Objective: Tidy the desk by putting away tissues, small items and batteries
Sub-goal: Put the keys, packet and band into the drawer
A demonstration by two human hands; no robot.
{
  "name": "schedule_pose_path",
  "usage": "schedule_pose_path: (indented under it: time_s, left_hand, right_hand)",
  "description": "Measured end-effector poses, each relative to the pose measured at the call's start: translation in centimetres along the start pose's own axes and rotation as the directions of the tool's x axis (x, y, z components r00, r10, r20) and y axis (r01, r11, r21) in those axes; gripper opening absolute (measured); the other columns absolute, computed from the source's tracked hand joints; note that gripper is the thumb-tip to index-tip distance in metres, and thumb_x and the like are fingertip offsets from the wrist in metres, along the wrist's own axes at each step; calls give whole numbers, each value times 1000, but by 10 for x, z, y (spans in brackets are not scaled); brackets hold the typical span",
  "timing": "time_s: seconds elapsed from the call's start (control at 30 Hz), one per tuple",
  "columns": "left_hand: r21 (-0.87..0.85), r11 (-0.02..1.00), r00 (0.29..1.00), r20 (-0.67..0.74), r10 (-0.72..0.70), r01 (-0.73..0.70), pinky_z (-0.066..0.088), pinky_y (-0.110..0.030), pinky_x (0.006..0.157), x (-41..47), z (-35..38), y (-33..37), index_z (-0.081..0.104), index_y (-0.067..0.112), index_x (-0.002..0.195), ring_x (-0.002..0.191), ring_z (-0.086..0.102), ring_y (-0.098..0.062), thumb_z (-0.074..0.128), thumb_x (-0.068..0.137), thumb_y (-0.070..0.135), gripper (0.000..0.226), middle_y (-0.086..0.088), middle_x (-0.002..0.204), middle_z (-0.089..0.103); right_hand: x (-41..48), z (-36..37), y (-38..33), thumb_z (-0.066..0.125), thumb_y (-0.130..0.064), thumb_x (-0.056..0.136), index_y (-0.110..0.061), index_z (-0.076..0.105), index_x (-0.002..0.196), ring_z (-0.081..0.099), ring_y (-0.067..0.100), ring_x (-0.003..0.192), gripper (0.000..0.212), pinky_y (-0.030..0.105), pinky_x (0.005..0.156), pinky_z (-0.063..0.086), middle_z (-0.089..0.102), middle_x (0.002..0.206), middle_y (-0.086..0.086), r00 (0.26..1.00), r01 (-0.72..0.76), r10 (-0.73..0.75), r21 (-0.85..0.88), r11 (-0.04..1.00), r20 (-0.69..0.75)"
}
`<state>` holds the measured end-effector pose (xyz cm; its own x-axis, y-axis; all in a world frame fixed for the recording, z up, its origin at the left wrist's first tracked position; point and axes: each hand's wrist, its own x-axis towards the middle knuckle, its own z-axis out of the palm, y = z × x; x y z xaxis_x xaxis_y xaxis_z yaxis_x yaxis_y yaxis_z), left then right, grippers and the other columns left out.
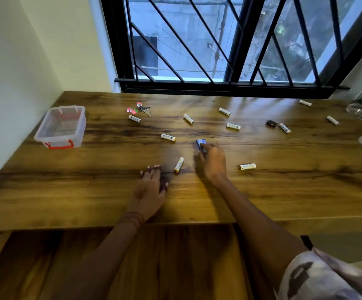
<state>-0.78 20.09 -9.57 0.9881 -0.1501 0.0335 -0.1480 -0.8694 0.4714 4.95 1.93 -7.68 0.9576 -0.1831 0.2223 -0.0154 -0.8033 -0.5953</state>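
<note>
Right hand [211, 161] pinches small blue object [200, 144] on wooden desk [89, 191]; left hand [152, 185] lies flat, holding nothing. Risk: carrying it to far-left clear bin [61, 126], forearm could knock nearest AA battery [179, 165] rolling.

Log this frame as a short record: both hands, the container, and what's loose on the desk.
left hand: flat on the desk, holding nothing
right hand: grips a small blue item
plastic box: transparent, red latches, no lid on, far left
white batteries: ten in view, scattered loose; one lies between the hands
keys: at the back, right of the box
dark item: right side, beside a battery
</note>
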Motion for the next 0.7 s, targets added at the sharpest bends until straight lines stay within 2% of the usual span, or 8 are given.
schedule_pose_path:
  time_s: [0.07, 0.17, 0.33, 0.4, 0.5, 0.6, 0.7]
  left_hand:
    - [1, 1000, 1000, -12, -18, 18, 4, -30, 118, -18, 1, 3, 25, 3, 143, 143, 19, -25, 45, 94, 24, 58, -17, 150, 31]
    - [-1, 999, 999, -1, -38, 38, 3, -30, 118, -53, 0, 10, 21, 3, 145, 144, 15, -23, 43, 95, 24, 58, -16, 152, 26]
    - [-4, 999, 998, -36, -50, 50, 1, -29, 118, -131, 4, 24, 18, 4, 145, 145, 12, -21, 41, 96, 24, 58, -13, 154, 23]
    - [-1, 998, 996, -56, -65, 65, 1, -29, 118, -165, 11, 26, 19, 3, 145, 145, 12, -22, 41, 96, 23, 58, -13, 153, 24]
    - [-18, 994, 993, -48, -106, 105, 3, -32, 118, -212, 24, 24, 23, 2, 144, 145, 13, -24, 43, 95, 24, 57, -14, 153, 25]
    - [-36, 985, 986, -14, -167, 166, 6, -32, 118, -256, 38, 22, 26, 2, 143, 144, 16, -26, 32, 89, 35, 64, -16, 152, 27]
    - [-40, 971, 972, 17, -236, 236, 8, -31, 117, -291, 46, 20, 24, 5, 144, 145, 15, -25, 27, 83, 40, 71, -14, 153, 26]
  right_hand:
    - [-31, -9, -4, 51, -4, 91, 0, 58, 120, 53, 22, 104, 31, 10, 85, 40, 55, 121, 15, 1000, 8, -6, 113, 994, -16]
    - [-82, -21, -7, 54, -7, 90, -2, 57, 122, 53, 25, 111, 32, 25, 96, 41, 56, 122, 14, 999, 28, -24, 177, 984, -23]
    - [-185, -38, -12, 55, -6, 89, -3, 57, 122, 51, 19, 115, 33, 20, 100, 40, 54, 126, 11, 999, -27, 13, 292, 956, 49]
    - [-230, -38, -11, 56, -11, 90, -9, 57, 123, 48, 16, 119, 33, 25, 103, 40, 52, 129, 6, 995, -42, 18, 237, 971, 103]
    - [-293, -29, -6, 54, -15, 91, -15, 54, 126, 44, 12, 123, 35, 22, 103, 37, 47, 134, 1, 980, -100, 65, 184, 978, 188]
    - [-345, -15, 3, 51, -15, 93, -15, 52, 128, 44, 10, 124, 35, 24, 105, 40, 45, 138, 1, 948, -138, 77, 179, 974, 309]
    - [-380, -5, 10, 48, -16, 94, -13, 51, 129, 43, 15, 126, 35, 24, 104, 38, 44, 140, 3, 907, -104, 67, 67, 992, 415]
